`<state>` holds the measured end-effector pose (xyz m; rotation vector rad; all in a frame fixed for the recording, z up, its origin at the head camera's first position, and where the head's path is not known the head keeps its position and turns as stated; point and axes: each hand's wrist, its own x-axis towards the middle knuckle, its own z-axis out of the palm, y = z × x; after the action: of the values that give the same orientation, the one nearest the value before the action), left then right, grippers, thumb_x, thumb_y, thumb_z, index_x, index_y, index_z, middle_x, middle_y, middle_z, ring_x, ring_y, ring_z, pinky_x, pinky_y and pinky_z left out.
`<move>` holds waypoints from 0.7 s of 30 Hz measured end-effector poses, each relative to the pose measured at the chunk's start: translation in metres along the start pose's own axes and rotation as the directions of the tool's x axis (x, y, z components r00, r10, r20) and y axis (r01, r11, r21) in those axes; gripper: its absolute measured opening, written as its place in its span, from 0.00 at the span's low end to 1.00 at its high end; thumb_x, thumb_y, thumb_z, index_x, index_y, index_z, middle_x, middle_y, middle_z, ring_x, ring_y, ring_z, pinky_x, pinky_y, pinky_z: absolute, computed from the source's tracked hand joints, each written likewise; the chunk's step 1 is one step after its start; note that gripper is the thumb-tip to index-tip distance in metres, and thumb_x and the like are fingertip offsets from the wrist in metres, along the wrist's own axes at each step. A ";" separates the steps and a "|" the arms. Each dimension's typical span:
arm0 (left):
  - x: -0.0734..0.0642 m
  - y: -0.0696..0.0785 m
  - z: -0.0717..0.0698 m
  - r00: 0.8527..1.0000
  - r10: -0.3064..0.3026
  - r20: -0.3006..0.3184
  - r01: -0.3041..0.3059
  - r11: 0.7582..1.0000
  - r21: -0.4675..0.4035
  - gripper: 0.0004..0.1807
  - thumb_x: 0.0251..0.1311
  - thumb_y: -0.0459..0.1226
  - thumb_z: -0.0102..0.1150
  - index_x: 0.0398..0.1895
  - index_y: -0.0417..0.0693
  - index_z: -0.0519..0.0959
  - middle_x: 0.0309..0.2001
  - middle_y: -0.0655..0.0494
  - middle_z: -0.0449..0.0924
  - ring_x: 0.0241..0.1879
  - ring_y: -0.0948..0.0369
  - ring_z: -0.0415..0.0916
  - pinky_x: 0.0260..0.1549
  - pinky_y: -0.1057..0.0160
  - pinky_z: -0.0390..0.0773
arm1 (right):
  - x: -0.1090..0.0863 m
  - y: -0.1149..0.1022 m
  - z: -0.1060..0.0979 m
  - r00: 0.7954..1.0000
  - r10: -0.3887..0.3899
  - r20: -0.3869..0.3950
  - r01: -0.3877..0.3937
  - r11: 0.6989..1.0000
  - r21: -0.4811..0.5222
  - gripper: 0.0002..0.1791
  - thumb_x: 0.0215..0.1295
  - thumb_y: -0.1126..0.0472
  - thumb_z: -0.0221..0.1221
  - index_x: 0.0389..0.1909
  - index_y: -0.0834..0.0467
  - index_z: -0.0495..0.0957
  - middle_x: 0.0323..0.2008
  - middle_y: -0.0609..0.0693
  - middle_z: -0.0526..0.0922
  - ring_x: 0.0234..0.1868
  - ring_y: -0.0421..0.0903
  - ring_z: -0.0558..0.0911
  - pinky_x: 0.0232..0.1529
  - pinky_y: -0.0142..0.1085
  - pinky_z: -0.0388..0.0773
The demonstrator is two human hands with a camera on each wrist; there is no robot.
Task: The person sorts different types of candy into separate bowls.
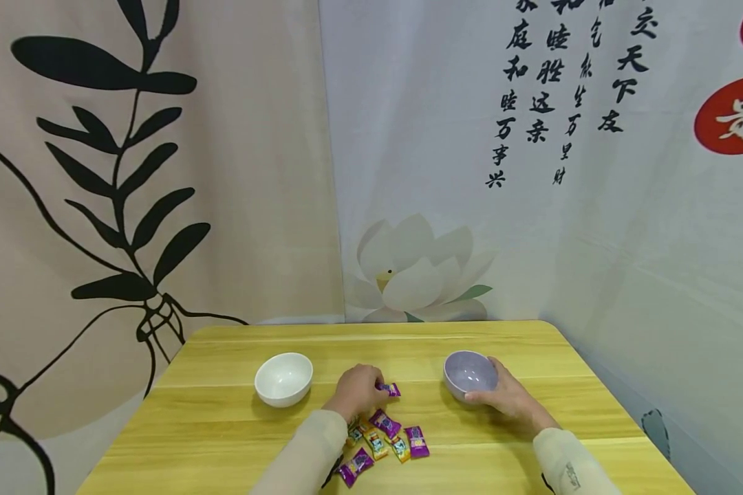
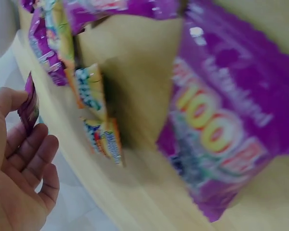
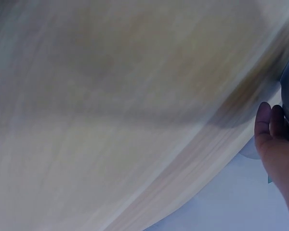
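My left hand [image 1: 360,392] pinches a small purple candy packet [image 1: 389,390] between thumb and fingers, above the table's middle. In the left wrist view that candy packet [image 2: 30,105] stands on edge between the thumb and fingertips [image 2: 40,132]. My right hand [image 1: 512,397] grips the lavender bowl [image 1: 470,375] from its right side, thumb at the near side and fingers round the far side. The bowl is upright with its inside bare. Below my left hand lies a group of wrapped candies, purple [image 1: 417,441] and yellow [image 1: 376,444], partly hidden by the left sleeve.
A white bowl [image 1: 283,379] stands upright on the wooden table [image 1: 223,440], left of my left hand. Behind the table's far edge hang cloth backdrops with a plant print and a lotus [image 1: 421,275].
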<state>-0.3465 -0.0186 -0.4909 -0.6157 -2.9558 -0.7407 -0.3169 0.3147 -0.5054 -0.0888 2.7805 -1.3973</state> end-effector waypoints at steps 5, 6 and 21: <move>0.007 0.002 -0.005 0.999 -0.024 -0.028 0.023 0.998 -0.060 0.10 0.56 0.44 0.70 0.28 0.49 0.82 0.26 0.62 0.76 0.28 0.61 0.70 0.34 0.58 0.75 | 0.001 0.001 0.000 1.000 -0.006 -0.002 0.006 1.000 0.015 0.65 0.51 0.46 0.74 0.76 0.69 0.41 0.70 0.73 0.56 0.66 0.66 0.64 0.66 0.60 0.58; 0.008 0.003 -0.006 0.999 -0.028 -0.034 0.026 0.998 -0.063 0.09 0.56 0.44 0.70 0.29 0.50 0.83 0.27 0.62 0.76 0.28 0.61 0.70 0.35 0.58 0.75 | 0.001 0.001 0.000 1.000 -0.005 -0.001 0.005 1.000 0.018 0.65 0.51 0.46 0.74 0.76 0.69 0.41 0.70 0.73 0.56 0.66 0.66 0.64 0.66 0.60 0.58; 0.030 0.038 -0.006 0.986 0.054 -0.157 -0.074 0.990 -0.122 0.07 0.55 0.42 0.68 0.32 0.49 0.85 0.30 0.63 0.80 0.26 0.65 0.70 0.30 0.62 0.75 | -0.004 -0.002 -0.001 1.000 0.021 0.015 -0.021 0.999 0.034 0.66 0.52 0.46 0.74 0.77 0.66 0.39 0.71 0.72 0.55 0.67 0.67 0.64 0.66 0.61 0.58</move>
<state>-0.3600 0.0205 -0.4652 -0.6274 -2.7519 -0.9317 -0.3132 0.3142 -0.5032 -0.0685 2.7372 -1.4327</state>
